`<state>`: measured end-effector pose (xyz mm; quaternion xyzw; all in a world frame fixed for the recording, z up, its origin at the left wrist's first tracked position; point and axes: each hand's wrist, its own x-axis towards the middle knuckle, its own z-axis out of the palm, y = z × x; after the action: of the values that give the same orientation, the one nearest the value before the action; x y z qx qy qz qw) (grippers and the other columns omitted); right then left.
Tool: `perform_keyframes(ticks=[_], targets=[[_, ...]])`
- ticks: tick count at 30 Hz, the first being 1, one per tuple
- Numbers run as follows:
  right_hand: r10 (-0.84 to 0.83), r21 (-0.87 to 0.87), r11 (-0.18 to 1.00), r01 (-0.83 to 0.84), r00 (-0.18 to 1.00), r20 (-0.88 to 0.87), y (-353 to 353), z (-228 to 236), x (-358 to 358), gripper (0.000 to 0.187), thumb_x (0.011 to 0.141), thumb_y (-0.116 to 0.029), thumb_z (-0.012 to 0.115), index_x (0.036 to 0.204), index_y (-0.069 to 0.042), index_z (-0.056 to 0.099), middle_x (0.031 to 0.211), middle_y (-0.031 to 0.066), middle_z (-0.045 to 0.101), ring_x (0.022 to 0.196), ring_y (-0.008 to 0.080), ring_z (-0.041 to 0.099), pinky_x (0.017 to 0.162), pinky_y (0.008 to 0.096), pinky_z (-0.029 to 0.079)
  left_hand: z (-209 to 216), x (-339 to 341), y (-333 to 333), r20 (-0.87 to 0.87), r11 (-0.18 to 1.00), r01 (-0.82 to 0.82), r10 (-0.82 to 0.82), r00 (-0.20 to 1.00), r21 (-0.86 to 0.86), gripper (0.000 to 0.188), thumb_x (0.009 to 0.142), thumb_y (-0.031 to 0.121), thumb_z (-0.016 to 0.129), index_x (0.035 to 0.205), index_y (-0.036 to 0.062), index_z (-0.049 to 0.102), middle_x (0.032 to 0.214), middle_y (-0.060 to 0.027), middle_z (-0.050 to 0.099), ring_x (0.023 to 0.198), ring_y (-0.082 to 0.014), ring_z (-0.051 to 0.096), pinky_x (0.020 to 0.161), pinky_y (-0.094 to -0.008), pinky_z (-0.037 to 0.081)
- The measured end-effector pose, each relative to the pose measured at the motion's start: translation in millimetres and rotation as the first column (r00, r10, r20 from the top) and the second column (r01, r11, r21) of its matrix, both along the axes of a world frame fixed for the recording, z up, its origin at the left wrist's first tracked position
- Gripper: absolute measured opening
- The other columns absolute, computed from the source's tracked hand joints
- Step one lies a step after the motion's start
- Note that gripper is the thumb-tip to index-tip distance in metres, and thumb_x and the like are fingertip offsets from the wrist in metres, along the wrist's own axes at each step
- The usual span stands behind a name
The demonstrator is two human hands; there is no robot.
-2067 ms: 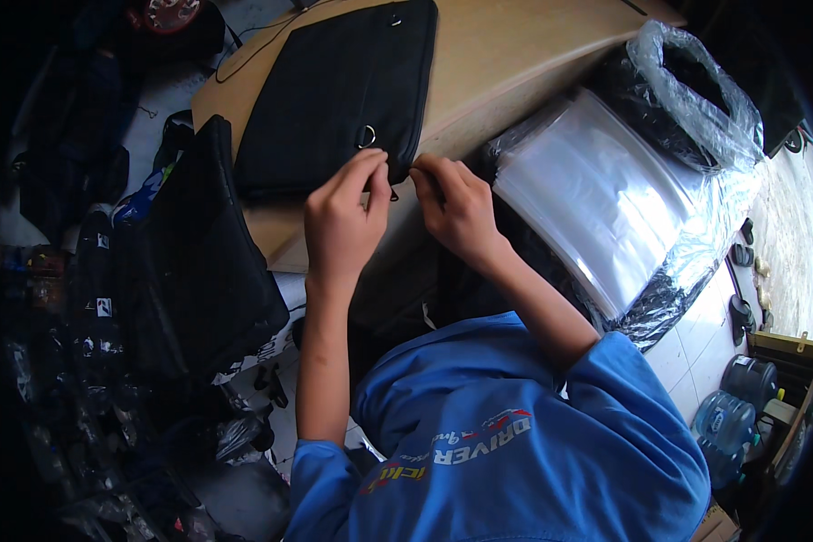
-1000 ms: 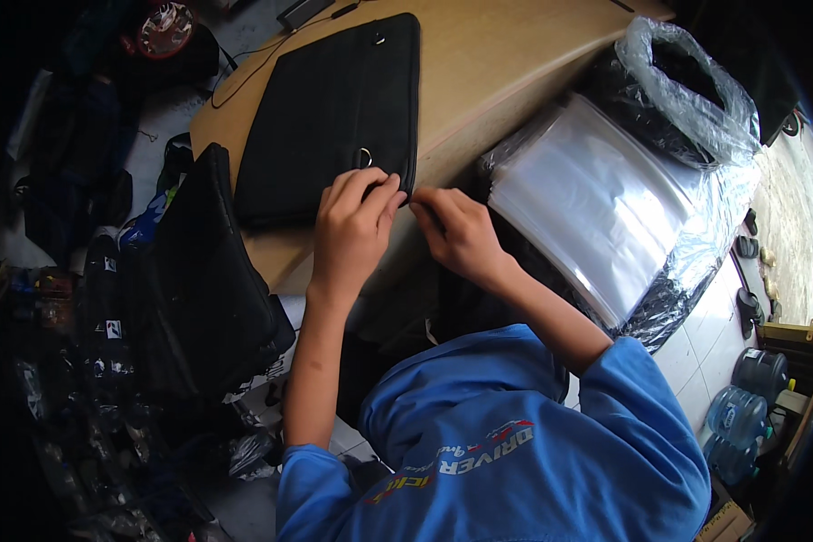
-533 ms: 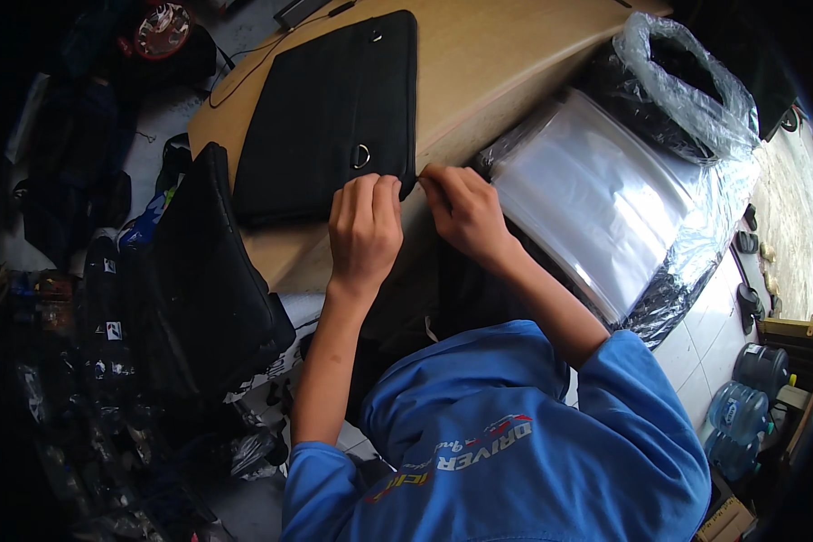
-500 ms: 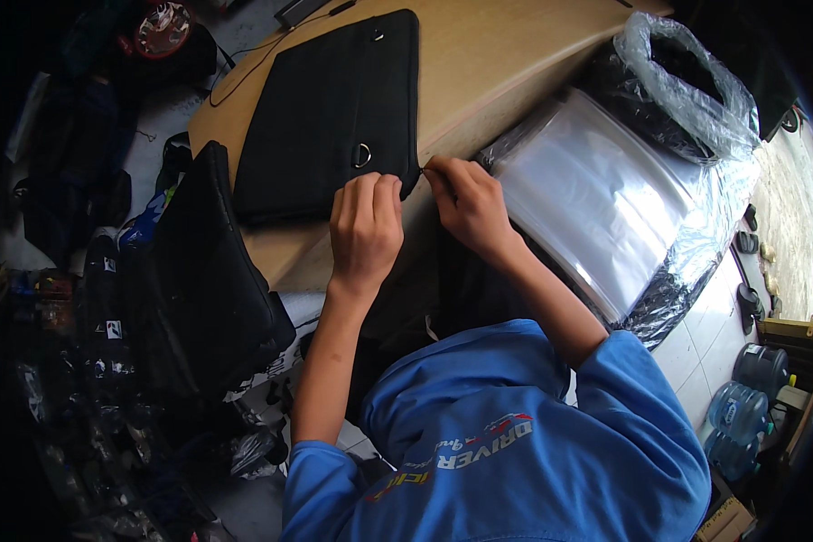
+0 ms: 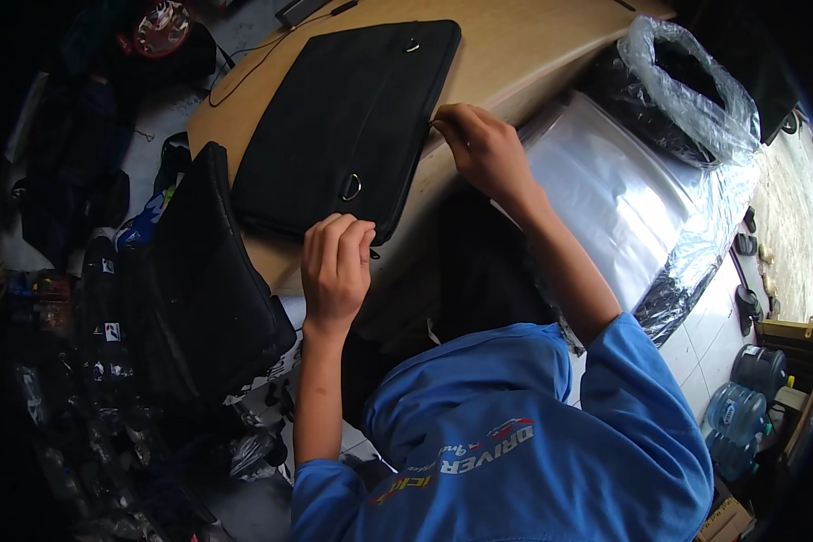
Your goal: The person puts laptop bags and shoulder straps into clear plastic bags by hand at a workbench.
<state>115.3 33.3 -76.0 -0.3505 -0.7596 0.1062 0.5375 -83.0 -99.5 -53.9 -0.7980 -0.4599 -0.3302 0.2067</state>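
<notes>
Black case (image 5: 330,135) lies on our worktop (image 5: 506,54), long axis slanting away rightward; our closed left hand (image 5: 336,271) grips its near edge, our right hand (image 5: 483,149) pinches its right edge, near pale floor tiles (image 5: 700,325).

Likely a small workshop: light-brown table (image 5: 501,63), black bags (image 5: 325,117), stacked clear plastic sleeves (image 5: 596,194).

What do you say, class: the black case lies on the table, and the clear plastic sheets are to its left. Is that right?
Not quite: the head view shows the clear plastic sheets to the right of the black case, not the left. The case does lie on the table.
</notes>
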Motion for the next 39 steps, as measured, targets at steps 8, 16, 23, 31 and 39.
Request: perform_keyframes(ticks=[8, 16, 23, 31, 39], targets=[[-0.074, -0.018, 0.997, 0.072, 0.986, -0.148, -33.8, 0.7, -13.8, 0.01, 0.082, -0.007, 0.063, 0.089, -0.001, 0.059, 0.075, 0.0162, 0.061, 0.069, 0.0342, 0.06, 0.062, 0.0397, 0.049, 17.5, -20.3, 7.9, 0.001, 0.979, -0.204, 0.204, 0.979, 0.003, 0.008, 0.083, 0.004, 0.062, 0.09, 0.0009, 0.06, 0.093, -0.0094, 0.06, 0.09, -0.028, 0.058, 0.081, -0.0386, 0.044], [0.071, 0.011, 0.997, -0.071, 0.994, -0.086, -45.8, -5.3, -29.4, 0.011, 0.081, -0.006, 0.063, 0.089, -0.002, 0.057, 0.073, 0.014, 0.06, 0.066, 0.0318, 0.06, 0.061, 0.0387, 0.049, 18.4, 21.8, 47.7, 0.014, 0.998, -0.044, 0.045, 0.999, -0.053, 0.02, 0.077, 0.006, 0.068, 0.096, 0.0049, 0.065, 0.092, -0.0066, 0.062, 0.085, -0.0244, 0.06, 0.074, -0.0367, 0.046], [-0.166, -0.057, 0.986, 0.159, 0.973, -0.157, -23.4, -5.4, 7.2, 0.01, 0.082, -0.007, 0.064, 0.09, -0.003, 0.06, 0.076, 0.015, 0.062, 0.066, 0.0316, 0.061, 0.059, 0.0373, 0.049, 6.8, 15.2, 56.4, 0.026, 0.999, -0.054, 0.054, 0.998, 0.003, 0.011, 0.078, 0.002, 0.067, 0.088, 0.0017, 0.064, 0.081, -0.0075, 0.06, 0.073, -0.0248, 0.06, 0.063, -0.0342, 0.048], [-0.346, 0.025, 0.936, 0.35, 0.932, -0.108, 24.1, 2.6, 70.3, 0.01, 0.084, -0.01, 0.063, 0.091, -0.003, 0.06, 0.078, 0.0146, 0.063, 0.066, 0.0305, 0.062, 0.06, 0.0351, 0.049, 14.8, 17.2, 58.4, 0.044, 0.989, -0.089, 0.084, 0.995, 0.118, 0.01, 0.082, 0.004, 0.065, 0.09, 0.0011, 0.061, 0.083, -0.0088, 0.059, 0.072, -0.0246, 0.059, 0.063, -0.0337, 0.049], [-0.343, 0.047, 0.937, 0.347, 0.936, -0.084, 61.5, 9.9, 95.4, 0.013, 0.086, -0.011, 0.062, 0.095, -0.002, 0.062, 0.082, 0.0145, 0.065, 0.071, 0.0256, 0.064, 0.065, 0.0329, 0.048, 27.0, 27.8, 66.0, 0.06, 0.982, -0.116, 0.108, 0.992, 0.147, 0.009, 0.086, 0.002, 0.061, 0.094, -0.0013, 0.06, 0.087, -0.0119, 0.059, 0.075, -0.0266, 0.061, 0.062, -0.0327, 0.052]])
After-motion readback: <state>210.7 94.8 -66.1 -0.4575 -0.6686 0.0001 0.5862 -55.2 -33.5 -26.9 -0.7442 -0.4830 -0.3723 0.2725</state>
